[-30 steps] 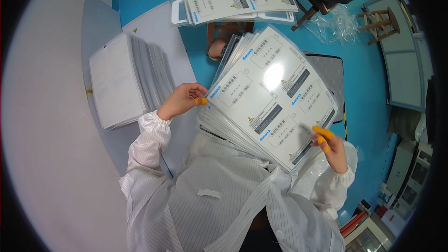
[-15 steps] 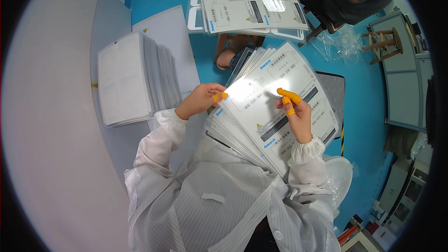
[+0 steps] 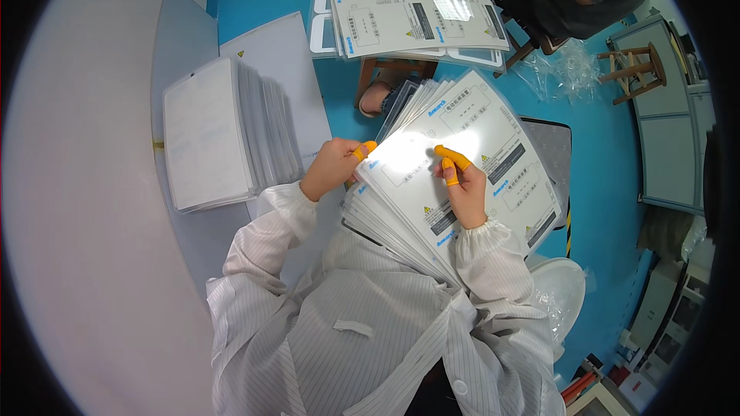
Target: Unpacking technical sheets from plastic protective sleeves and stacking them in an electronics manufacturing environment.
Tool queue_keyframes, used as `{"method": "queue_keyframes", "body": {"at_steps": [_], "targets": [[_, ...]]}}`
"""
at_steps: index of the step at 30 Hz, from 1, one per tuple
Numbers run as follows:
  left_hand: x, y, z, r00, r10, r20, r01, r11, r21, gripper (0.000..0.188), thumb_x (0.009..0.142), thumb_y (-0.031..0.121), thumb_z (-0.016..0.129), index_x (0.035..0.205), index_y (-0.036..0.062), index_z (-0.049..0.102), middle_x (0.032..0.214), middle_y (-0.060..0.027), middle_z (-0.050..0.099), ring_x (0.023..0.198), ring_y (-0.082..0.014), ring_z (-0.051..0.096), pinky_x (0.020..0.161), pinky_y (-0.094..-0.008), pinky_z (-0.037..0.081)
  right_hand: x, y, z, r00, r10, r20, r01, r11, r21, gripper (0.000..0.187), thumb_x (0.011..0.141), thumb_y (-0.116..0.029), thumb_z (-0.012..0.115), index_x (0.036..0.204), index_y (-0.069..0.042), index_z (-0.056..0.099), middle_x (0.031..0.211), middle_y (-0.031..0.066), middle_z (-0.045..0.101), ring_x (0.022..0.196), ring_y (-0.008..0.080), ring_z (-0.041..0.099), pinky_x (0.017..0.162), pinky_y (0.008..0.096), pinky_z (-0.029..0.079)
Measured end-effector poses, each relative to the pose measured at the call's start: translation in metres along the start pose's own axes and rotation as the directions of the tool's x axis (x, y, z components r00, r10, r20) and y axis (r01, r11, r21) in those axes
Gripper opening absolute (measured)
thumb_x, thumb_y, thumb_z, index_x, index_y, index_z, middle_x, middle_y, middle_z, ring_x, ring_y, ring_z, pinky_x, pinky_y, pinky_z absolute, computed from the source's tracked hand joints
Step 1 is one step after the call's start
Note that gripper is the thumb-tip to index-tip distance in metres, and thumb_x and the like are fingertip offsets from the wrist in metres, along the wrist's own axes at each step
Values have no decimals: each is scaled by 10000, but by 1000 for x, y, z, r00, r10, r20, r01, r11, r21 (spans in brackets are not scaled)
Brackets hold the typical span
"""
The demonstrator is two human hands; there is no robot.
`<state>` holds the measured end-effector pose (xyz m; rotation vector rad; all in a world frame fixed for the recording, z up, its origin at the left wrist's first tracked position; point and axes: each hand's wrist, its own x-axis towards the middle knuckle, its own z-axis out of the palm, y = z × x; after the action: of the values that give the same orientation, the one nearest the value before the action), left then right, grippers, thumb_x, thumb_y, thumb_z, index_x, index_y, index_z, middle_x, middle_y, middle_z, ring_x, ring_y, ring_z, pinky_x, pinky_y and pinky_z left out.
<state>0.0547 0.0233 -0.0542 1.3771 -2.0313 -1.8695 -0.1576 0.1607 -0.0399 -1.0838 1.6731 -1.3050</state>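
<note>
Currently the printed sheet (image 3: pixel 510 166) tops a fanned pile (image 3: pixel 385 229); at its left corner is the left hand (image 3: pixel 336 165), over its face the loosely curled right hand (image 3: pixel 464 191). Whether either grips anything, I cannot tell.

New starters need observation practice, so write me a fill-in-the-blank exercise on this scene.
Of the left hand and right hand, the ____ one is farther over the printed sheets.
The white-topped stack lies on the person's ____ side.
The floor is coloured ____.
The stool at upper right is made of ____.
Missing words: right; left; blue; wood.
</note>
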Motion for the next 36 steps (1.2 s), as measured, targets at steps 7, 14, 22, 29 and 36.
{"method": "queue_keyframes", "body": {"at_steps": [7, 14, 22, 29, 36], "targets": [[-17, 12, -27, 910, 227, 347, -106, 936, -335, 421, 812, -96, 496, 1202, 59, 534, 1086, -61, 600, 934, -140, 586, 846, -277, 498, 2, 10, 2, 998, -47, -46, 48, 998, 34, 226, 877, -46, 505, 1081, 6, 588, 819, 68, 617, 761, 119, 597, 713, 213, 466], [-18, 11, -22, 935, 161, 317, -29, 924, -381, 435, 801, -88, 514, 1207, 68, 534, 1115, -86, 587, 958, -132, 574, 844, -247, 481, 3, 13, 0, 1000, -20, -6, 20, 1000, 14, 304, 911, -172, 508, 1129, 37, 546, 842, 49, 590, 772, 103, 550, 739, 219, 449], [-26, 19, -16, 956, 283, 74, -279, 959, -53, 267, 831, -1, 540, 1090, 6, 604, 898, -92, 647, 778, -116, 604, 720, -243, 506, 1, 11, 1, 999, -33, -3, 33, 999, 21, 302, 912, -174, 507, 1130, 31, 550, 832, 50, 592, 759, 101, 546, 732, 218, 447], [-23, 38, -13, 992, 46, 114, -19, 973, -228, 202, 854, 45, 533, 1026, 6, 631, 802, -54, 644, 669, -81, 596, 639, -203, 510, 1, -12, 55, 960, -252, 125, 276, 932, -235, 335, 613, -92, 777, 852, -18, 555, 807, 59, 504, 705, 145, 508, 636, 235, 429], [-21, 32, -11, 992, 77, 105, -55, 979, -198, 209, 830, -10, 518, 1003, -1, 635, 774, -57, 641, 655, -92, 603, 639, -212, 516, 7, 2, 67, 988, -111, 106, 135, 957, -256, 255, 653, -3, 711, 851, 4, 550, 803, 72, 466, 666, 175, 495, 588, 264, 421]]}}
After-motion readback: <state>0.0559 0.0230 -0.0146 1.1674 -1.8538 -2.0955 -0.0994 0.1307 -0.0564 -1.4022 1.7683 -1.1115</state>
